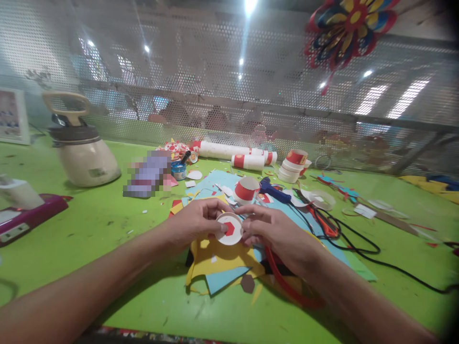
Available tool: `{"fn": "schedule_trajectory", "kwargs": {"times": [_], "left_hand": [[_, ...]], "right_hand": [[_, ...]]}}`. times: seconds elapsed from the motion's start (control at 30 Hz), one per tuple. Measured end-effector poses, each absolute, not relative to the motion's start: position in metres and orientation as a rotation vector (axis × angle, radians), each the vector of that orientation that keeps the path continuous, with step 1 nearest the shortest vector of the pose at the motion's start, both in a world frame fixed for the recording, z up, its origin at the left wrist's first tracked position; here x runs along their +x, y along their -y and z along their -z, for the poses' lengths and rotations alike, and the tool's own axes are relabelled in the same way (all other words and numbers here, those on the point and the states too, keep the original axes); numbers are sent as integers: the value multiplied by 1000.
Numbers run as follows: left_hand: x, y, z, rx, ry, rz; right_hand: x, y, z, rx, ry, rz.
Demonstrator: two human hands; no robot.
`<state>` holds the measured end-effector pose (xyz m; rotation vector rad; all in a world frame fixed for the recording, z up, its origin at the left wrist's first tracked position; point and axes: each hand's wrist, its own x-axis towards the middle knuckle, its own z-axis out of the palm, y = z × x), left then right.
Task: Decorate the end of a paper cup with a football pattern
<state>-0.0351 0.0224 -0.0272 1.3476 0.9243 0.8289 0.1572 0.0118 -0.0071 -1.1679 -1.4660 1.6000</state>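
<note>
A small round white paper disc with a raised rim is held between both hands, a red hexagon at its middle. My left hand grips the disc's left side, its thumb over the hexagon's edge. The fingers of my right hand are closed at the disc's right edge. Beneath the hands lie yellow sheets and a light blue sheet. Just beyond them stands a red and white paper cup. A brown hexagon rests nearer the front.
A blue glue gun and orange-handled scissors lie to the right among black cables. Stacked paper cups stand behind. At the left are a beige kettle and a purple power strip. A blue jar stands near the back.
</note>
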Motion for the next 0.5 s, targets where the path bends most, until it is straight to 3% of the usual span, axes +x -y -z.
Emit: {"fn": "schedule_trajectory", "kwargs": {"times": [0.5], "left_hand": [[-33, -22, 23, 1389, -946, -828]], "right_hand": [[150, -8, 8, -1240, 1593, -1496]]}}
